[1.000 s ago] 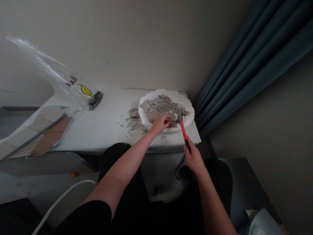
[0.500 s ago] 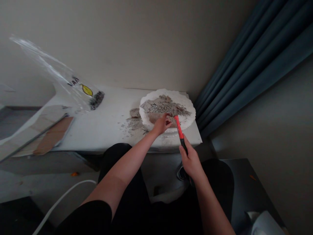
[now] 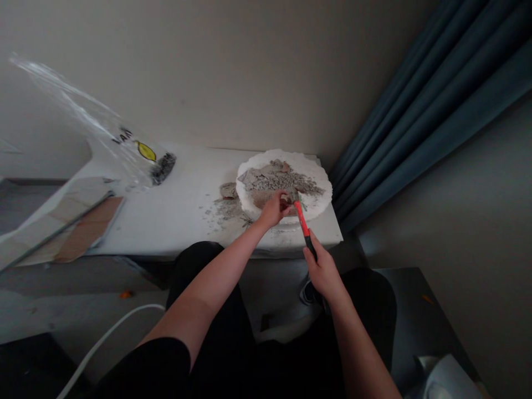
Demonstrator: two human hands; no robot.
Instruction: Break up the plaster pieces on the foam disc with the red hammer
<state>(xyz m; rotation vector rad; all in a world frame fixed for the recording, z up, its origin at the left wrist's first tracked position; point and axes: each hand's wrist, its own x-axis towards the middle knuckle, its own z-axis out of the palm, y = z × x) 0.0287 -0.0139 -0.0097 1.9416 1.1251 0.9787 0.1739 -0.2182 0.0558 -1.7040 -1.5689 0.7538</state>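
Observation:
My right hand (image 3: 323,268) is wrapped round the black grip of a hammer (image 3: 302,219) with a red shaft. Its grey head rests over the rubble near my left fingertips. My left hand (image 3: 272,210) has its thumb and fingers curled together in a pinch; whatever lies between them is too small to make out. Under that hand is a brown brick-like block (image 3: 261,198), partly hidden by the fingers. Grey crumbled rubble (image 3: 274,178) is heaped behind it, on a white scalloped board (image 3: 318,206).
More crumbs (image 3: 228,209) lie left of the board on the white-covered table (image 3: 187,210). A clear plastic bag (image 3: 120,141) with dark bits stands farther left, near a brown cardboard piece (image 3: 89,230). Blue curtains (image 3: 415,111) hang at right, above a dark stool-like surface (image 3: 409,310).
The hammer head has shifted slightly left and down, closer to my left fingers. My left hand stays almost in place, still pinched.

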